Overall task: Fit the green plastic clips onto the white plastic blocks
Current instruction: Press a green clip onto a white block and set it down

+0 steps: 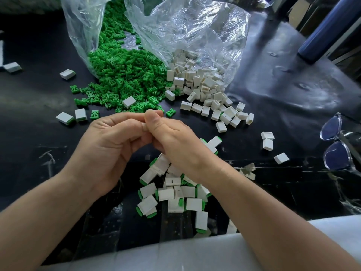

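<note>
Both hands are meeting above the middle of the table [29,94], the left hand [109,145] and the right hand [172,141] curling their fingers inward and pressing fingertips together. Whatever they are pinching is hidden, so I cannot tell what either is holding. Green clips [121,75] are spilling from a clear bag [78,36] just beyond the left hand, toward the far edge. White blocks [205,89] are spilling from a second bag [195,32] beyond the right hand. For the next reach, the left hand is probably sitting nearer the clips and the right nearer the blocks. Fitted pieces [172,194] are piling under the right wrist by the near edge. Glasses [332,129] are lying at the right edge.
</note>
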Action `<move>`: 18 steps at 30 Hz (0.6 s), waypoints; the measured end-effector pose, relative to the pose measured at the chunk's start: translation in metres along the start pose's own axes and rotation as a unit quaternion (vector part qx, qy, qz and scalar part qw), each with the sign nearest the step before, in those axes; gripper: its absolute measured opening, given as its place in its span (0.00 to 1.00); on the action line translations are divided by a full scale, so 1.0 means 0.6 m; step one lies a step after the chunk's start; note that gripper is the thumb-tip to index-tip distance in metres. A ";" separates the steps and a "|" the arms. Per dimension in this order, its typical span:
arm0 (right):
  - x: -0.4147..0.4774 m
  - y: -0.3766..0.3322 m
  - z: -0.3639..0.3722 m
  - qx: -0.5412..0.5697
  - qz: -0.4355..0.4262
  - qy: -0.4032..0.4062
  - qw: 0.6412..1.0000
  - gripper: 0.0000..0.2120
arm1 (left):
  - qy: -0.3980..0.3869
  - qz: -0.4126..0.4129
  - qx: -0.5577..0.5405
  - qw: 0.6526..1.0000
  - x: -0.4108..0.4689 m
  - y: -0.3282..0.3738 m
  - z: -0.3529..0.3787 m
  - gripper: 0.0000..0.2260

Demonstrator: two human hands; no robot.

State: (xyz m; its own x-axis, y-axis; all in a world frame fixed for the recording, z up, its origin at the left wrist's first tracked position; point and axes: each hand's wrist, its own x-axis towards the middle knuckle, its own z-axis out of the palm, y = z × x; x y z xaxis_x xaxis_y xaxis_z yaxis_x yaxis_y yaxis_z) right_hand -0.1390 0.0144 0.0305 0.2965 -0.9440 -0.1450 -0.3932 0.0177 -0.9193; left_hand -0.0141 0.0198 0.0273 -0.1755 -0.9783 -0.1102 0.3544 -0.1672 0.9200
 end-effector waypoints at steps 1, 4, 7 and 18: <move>0.001 0.001 -0.003 0.022 0.006 -0.004 1.000 0.23 | 0.000 -0.001 0.002 1.000 0.001 0.000 -0.001 0.09; 0.003 -0.001 -0.013 0.091 0.033 -0.031 0.995 0.29 | -0.011 0.002 -0.001 1.000 -0.001 0.001 0.001 0.10; 0.006 0.000 -0.027 0.115 0.041 -0.069 0.990 0.40 | -0.023 0.003 0.009 1.000 0.000 0.000 -0.001 0.09; 0.020 0.011 -0.060 -0.003 0.028 0.104 0.994 0.27 | 0.011 -0.011 0.061 0.998 -0.001 0.002 -0.003 0.10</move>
State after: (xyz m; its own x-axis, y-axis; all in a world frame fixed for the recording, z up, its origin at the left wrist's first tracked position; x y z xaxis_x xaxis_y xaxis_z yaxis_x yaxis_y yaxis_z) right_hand -0.1694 -0.0088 0.0362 0.0866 -0.9894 -0.1169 -0.4090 0.0717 -0.9097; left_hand -0.0123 0.0197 0.0276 -0.1624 -0.9770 -0.1383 0.2355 -0.1745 0.9561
